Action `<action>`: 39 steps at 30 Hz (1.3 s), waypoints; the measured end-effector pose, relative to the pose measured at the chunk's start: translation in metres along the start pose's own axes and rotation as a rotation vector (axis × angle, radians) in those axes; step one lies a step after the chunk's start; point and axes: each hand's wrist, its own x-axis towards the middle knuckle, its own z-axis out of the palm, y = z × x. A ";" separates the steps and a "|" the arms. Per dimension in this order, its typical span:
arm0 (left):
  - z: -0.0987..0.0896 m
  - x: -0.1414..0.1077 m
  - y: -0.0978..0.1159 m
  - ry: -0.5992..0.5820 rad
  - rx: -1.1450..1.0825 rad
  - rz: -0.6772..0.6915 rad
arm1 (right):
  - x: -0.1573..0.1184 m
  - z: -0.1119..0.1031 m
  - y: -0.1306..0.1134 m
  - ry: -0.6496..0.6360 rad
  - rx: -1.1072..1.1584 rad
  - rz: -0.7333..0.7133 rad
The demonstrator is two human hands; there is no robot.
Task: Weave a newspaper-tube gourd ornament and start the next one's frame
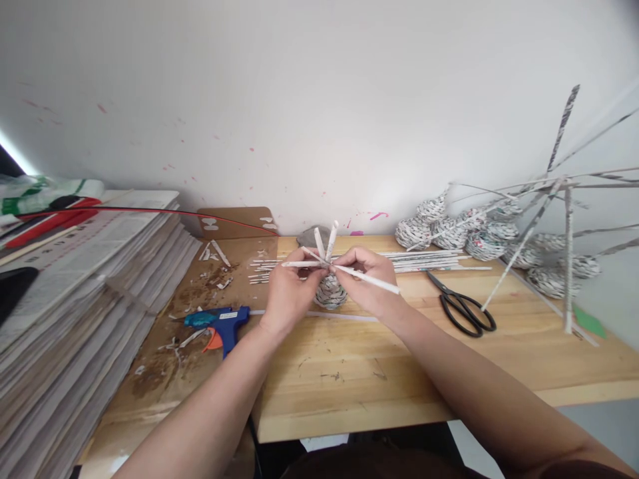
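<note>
A small woven paper ball (331,293) hangs or rests between my hands above the wooden table (344,372). Several white paper sticks (368,278) fan out from its top, some upward, one to the left and a longer one to the right. My left hand (292,286) is closed on the ball's top from the left, thumb and fingers at the base of the sticks. From the right, my right hand (367,276) pinches the same spot, where the sticks meet. Fingertips of both hands nearly touch.
Black scissors (464,309) lie right of my hands, and a blue glue gun (227,326) lies left. Behind are loose paper sticks (424,261). Woven balls (449,233) and a paper-stick frame (568,259) stand at the right. A tall newspaper stack (100,299) fills the left.
</note>
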 end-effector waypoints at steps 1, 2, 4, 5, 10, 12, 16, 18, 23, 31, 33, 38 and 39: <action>0.000 0.000 -0.001 0.000 -0.011 0.004 | -0.001 0.001 0.002 0.017 -0.005 -0.022; -0.001 0.001 -0.001 -0.004 -0.019 0.009 | -0.002 0.002 0.004 0.033 -0.010 -0.042; -0.002 0.001 -0.002 -0.017 -0.018 0.025 | -0.003 0.004 0.008 0.049 -0.011 -0.069; -0.002 0.001 -0.001 -0.016 -0.011 0.032 | -0.004 0.004 0.010 0.054 -0.009 -0.077; -0.001 0.000 0.001 0.033 0.027 0.028 | -0.004 0.007 0.012 0.076 -0.032 -0.124; -0.001 0.000 0.001 0.044 0.056 0.029 | -0.005 0.007 0.011 0.092 -0.047 -0.171; -0.001 -0.001 -0.001 0.079 0.137 0.041 | -0.006 0.006 0.008 0.110 -0.111 -0.334; -0.002 -0.002 -0.003 0.100 0.172 0.030 | -0.006 0.006 0.006 0.105 -0.181 -0.464; -0.004 -0.004 -0.003 0.118 0.216 -0.001 | -0.004 0.006 0.005 0.106 -0.321 -0.759; -0.003 -0.004 0.002 0.097 -0.003 -0.165 | -0.007 0.007 0.006 0.097 -0.400 -0.836; -0.003 -0.004 0.003 0.089 -0.094 -0.201 | -0.007 0.007 0.005 0.090 -0.375 -0.819; -0.005 -0.001 0.003 0.069 -0.086 -0.147 | -0.006 0.005 0.001 0.048 -0.205 -0.544; -0.006 0.000 0.002 0.076 -0.064 -0.126 | -0.006 0.005 0.000 0.030 -0.196 -0.492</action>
